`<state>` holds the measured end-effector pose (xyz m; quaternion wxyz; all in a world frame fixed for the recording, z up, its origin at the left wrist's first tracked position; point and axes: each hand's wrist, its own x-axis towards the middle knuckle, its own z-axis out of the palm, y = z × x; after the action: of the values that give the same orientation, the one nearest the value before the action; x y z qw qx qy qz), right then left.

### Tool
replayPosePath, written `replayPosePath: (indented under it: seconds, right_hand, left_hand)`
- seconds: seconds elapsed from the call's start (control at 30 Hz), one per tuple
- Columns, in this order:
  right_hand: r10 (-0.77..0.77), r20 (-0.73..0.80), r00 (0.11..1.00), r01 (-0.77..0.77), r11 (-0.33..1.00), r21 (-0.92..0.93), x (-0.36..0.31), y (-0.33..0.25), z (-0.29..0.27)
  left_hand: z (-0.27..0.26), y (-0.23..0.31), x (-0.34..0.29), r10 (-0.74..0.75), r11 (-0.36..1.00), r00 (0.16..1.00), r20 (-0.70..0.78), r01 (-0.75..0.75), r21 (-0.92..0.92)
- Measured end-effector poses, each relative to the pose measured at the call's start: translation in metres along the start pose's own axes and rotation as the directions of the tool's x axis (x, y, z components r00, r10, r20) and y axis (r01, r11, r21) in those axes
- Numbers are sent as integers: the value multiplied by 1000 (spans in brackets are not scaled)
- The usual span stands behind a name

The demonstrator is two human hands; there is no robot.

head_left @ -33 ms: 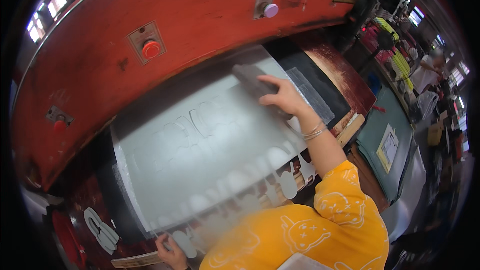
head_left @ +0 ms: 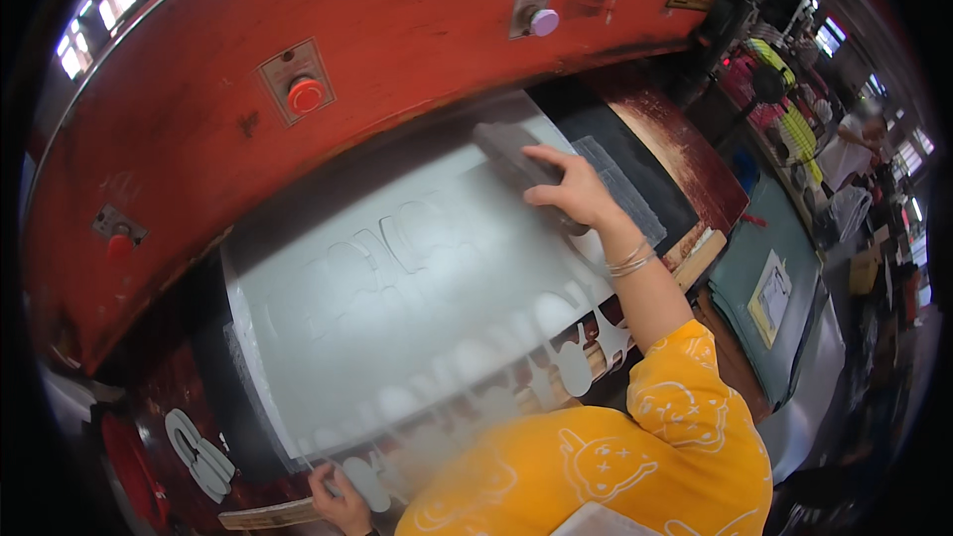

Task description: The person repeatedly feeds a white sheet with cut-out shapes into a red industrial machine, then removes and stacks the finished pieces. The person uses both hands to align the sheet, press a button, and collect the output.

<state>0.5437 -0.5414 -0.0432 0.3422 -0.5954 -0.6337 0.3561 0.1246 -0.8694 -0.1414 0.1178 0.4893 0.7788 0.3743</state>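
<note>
A pale grey sheet [head_left: 328,357] lies slanted beneath the front of a red machine [head_left: 397,50]. Curved outlines are marked in its middle, and its near edge is cut into rounded, lobed strips. At the far right part of the sheet, my right hand [head_left: 576,189] is closed on a long dark grey block [head_left: 511,154], thumb and fingers apart across it; its underside is hidden. Down at the near left corner, my left hand [head_left: 340,499] pinches the cut edge of the sheet. The strips in front of my yellow shirt look hazy.
Several grey cut pieces [head_left: 199,457] lie on the left of the bed. Red push buttons [head_left: 305,94] and a pale purple knob [head_left: 543,22] sit on the machine. To the right are stacked dark green sheets [head_left: 759,288] with a paper slip. A person [head_left: 856,144] is far off.
My right hand and the dark grey block have shifted slightly to the right. My left hand stays at the sheet's near left corner.
</note>
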Motion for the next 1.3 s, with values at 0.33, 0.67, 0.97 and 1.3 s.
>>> replayPosePath:
  seconds: [0.33, 0.67, 0.97, 1.3]
  right_hand:
    - [-129, -132, 983, 40, 849, -527, 25, 30, 2]
    - [-182, -65, 981, 126, 857, -500, 11, 1, 49]
    - [-206, -106, 973, 105, 798, -594, 3, -12, 81]
    - [-209, -91, 974, 111, 781, -614, -3, -11, 82]
  left_hand:
    - [0, 0, 0, -29, 999, 999, 15, 28, 45]
    - [-1, 2, -5, -15, 1000, 1000, 3, 15, 14]
    - [-2, 8, -4, -35, 999, 999, -6, 35, 16]
    - [-2, 0, -7, -14, 999, 1000, -7, 15, 50]
